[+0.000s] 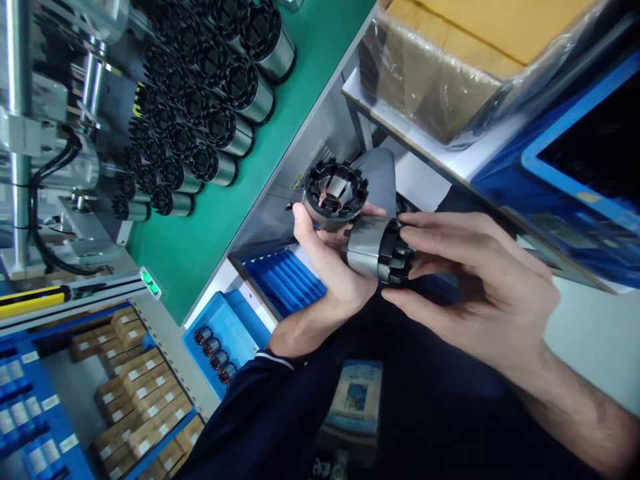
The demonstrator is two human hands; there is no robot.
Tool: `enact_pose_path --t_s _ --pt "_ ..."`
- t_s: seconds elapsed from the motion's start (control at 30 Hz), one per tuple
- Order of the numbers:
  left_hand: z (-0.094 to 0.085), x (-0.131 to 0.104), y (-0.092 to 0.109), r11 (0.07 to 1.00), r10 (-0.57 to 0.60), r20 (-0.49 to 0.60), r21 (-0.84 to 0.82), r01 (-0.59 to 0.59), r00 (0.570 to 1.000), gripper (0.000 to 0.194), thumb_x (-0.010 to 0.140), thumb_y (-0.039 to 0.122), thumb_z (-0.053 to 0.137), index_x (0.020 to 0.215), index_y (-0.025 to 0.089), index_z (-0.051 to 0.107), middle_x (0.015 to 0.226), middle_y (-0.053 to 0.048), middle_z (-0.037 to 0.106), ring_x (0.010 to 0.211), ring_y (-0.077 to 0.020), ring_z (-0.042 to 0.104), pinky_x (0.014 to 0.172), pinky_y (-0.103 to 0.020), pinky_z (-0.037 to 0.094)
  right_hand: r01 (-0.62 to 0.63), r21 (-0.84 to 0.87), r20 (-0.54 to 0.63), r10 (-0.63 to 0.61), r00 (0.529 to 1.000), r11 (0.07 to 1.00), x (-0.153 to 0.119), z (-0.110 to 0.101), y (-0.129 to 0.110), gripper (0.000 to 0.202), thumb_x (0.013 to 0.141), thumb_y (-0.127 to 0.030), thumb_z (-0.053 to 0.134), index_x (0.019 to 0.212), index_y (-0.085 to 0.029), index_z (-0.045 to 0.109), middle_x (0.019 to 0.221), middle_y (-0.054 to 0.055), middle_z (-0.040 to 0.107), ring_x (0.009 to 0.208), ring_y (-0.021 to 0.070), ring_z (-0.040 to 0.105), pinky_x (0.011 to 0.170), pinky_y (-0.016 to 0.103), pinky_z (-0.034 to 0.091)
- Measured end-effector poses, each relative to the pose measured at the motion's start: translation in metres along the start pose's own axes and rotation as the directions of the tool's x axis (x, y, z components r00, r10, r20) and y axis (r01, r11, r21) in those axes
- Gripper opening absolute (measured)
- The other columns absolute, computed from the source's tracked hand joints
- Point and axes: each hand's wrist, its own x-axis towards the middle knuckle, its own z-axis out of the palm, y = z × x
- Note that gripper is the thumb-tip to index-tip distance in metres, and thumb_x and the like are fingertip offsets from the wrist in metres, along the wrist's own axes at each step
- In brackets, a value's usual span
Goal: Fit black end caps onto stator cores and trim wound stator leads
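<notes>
My left hand [333,263] is closed around a motor stator core [336,193], a metal ring with a black toothed plastic end that faces the camera. Against the left palm lies a second stator core [367,247], on its side, its silver wall showing and its black toothed end turned right. The fingers and thumb of my right hand [480,280] grip that toothed end. The two cores sit close together; whether they touch is hard to tell. Many similar stator cores [220,127] stand in rows on the green bench mat [270,143] at upper left.
A blue bin [225,320] below the bench holds several wound cores. Machine rods and cables [37,173] are at far left. On the right, a shelf [405,140] bears a plastic-wrapped carton [425,80] beside a blue-framed screen [575,140]. Cardboard boxes [145,393] fill a lower-left rack.
</notes>
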Motion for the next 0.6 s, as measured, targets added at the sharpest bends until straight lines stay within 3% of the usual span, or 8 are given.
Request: enact_pose_path --t_s 0.1,0.2,0.4,0.6 --pt "-0.003 0.004 -0.003 0.997 0.044 0.037 -0.059 -0.042 0.998 0.085 0.106 0.102 0.038 0.083 0.027 0.072 0.082 -0.011 0.076 0.087 -0.0324 0.082 0.079 -0.046 0.074 -0.035 0.003 0.023 0.034 0.999 0.999 -0.001 -0.002 0.000 0.086 0.090 -0.017 0.102 0.169 -0.037 0.076 0.163 0.008 0.079 0.100 0.0243 0.090 0.078 0.036 0.084" --pt "-0.004 0.006 -0.005 0.997 0.056 0.000 -0.052 -0.056 0.998 0.078 0.109 0.094 0.040 0.084 0.028 0.074 0.086 -0.011 0.078 0.093 -0.0336 0.084 0.080 -0.047 0.076 -0.035 0.031 0.009 0.035 0.999 0.999 -0.001 -0.001 0.002 0.089 0.090 -0.014 0.102 0.171 -0.038 0.075 0.154 0.006 0.083 0.087 0.0181 0.087 0.077 0.033 0.083" --pt "-0.002 0.000 -0.001 0.990 0.139 -0.032 -0.009 -0.139 0.990 0.078 0.113 0.090 0.038 0.082 0.029 0.075 0.086 -0.011 0.082 0.111 -0.0364 0.088 0.082 -0.045 0.076 -0.046 0.102 -0.050 0.052 0.997 0.994 0.001 0.001 0.003 0.081 0.086 -0.017 0.108 0.160 -0.039 0.083 0.136 0.006 0.085 0.088 0.0192 0.084 0.067 0.033 0.080" --pt "-0.002 -0.005 -0.001 0.993 0.108 -0.069 0.057 -0.104 0.992 0.090 0.111 0.097 0.028 0.087 0.027 0.079 0.086 -0.014 0.083 0.113 -0.0385 0.090 0.079 -0.044 0.076 -0.031 0.136 -0.030 0.036 0.999 0.990 -0.001 -0.004 0.009 0.083 0.087 -0.012 0.106 0.162 -0.039 0.082 0.135 0.008 0.082 0.089 0.0201 0.083 0.063 0.034 0.078"
